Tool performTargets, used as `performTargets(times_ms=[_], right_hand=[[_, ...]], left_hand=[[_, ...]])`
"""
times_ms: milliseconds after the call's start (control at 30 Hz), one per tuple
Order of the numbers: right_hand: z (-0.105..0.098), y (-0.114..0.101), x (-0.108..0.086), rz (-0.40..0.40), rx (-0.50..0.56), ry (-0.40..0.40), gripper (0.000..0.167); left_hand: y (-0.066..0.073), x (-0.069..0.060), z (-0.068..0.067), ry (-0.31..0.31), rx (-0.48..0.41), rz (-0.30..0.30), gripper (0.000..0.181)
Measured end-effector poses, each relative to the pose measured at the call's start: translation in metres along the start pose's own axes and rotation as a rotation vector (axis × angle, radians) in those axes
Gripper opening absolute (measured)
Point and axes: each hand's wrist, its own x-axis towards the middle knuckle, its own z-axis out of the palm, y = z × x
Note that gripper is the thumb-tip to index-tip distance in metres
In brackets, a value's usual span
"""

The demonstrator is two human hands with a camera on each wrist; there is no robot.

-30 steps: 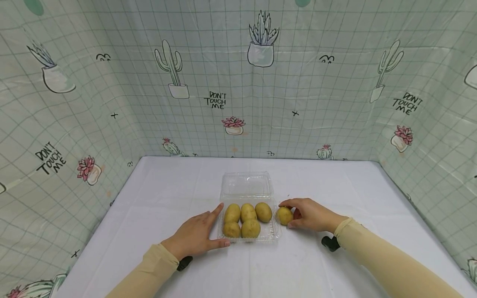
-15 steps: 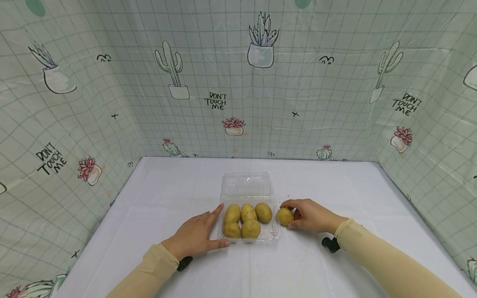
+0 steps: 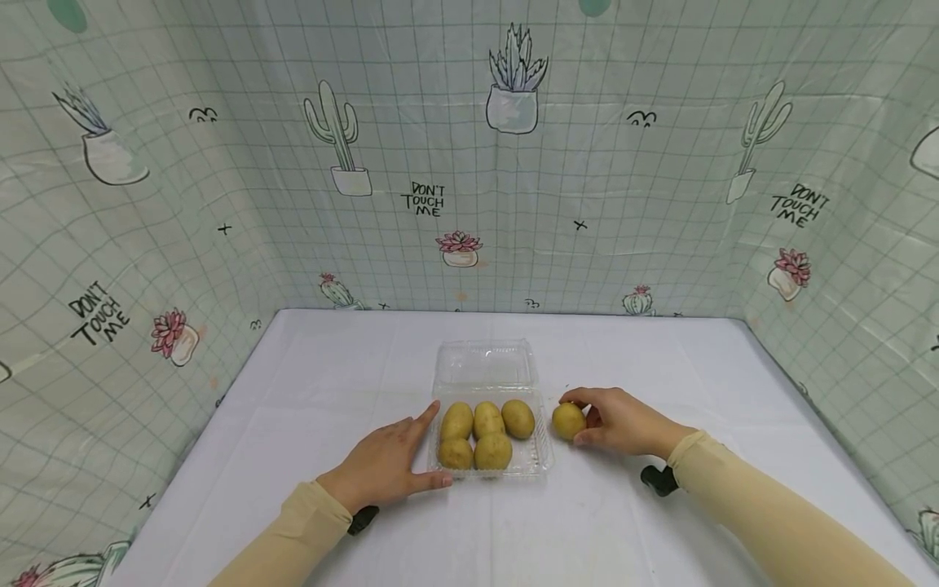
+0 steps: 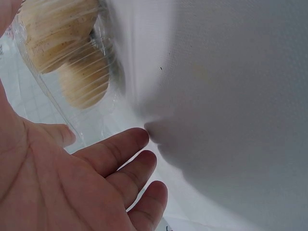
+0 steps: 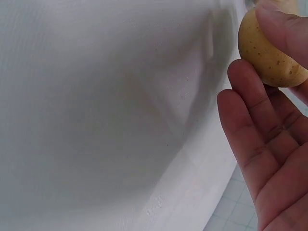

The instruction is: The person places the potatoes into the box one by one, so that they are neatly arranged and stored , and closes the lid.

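Observation:
Between the thumb and fingers of my right hand (image 3: 623, 420) is a small yellow potato (image 3: 569, 421), just right of a clear plastic clamshell box (image 3: 526, 461). The right wrist view shows this potato (image 5: 269, 53) pinched under the thumb, with other fingers stretched out below it. Several potatoes (image 3: 494, 450) lie in the box in two rows; the front row has a gap at its right end. My left hand (image 3: 385, 461) is spread at the box's left side, index fingertip and thumb at its edge. In the left wrist view, potatoes (image 4: 84, 77) show through the box wall beside the extended fingers.
The box's lid (image 3: 486, 364) is folded back, away from me, on the white-covered table (image 3: 352, 350). A patterned grid cloth (image 3: 455, 114) hangs behind the table and along both sides.
My right hand has moved slightly right and up with the potato, widening the space between it and the box. My left hand and the box have stayed in place.

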Motion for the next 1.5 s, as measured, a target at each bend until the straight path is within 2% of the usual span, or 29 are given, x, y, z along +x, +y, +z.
performTargets(times_ms=[233, 833, 1100, 1500], right_hand=[[-0.002, -0.001, -0.002, -0.003, 0.005, 0.018, 0.055], [-0.01, -0.011, 0.002, -0.086, 0.006, 0.082, 0.055], [-0.01, -0.012, 0.002, -0.107, 0.016, 0.079, 0.061], [-0.012, -0.019, 0.004, -0.149, 0.014, 0.09, 0.058]], left_hand=[[0.0, -0.001, 0.001, -0.001, 0.003, 0.001, 0.103], [-0.001, -0.001, -0.001, 0.02, 0.009, 0.025, 0.105], [0.0, -0.001, 0.0, 0.021, 0.003, 0.02, 0.105], [0.002, -0.002, -0.004, 0.003, -0.005, 0.01, 0.105]])
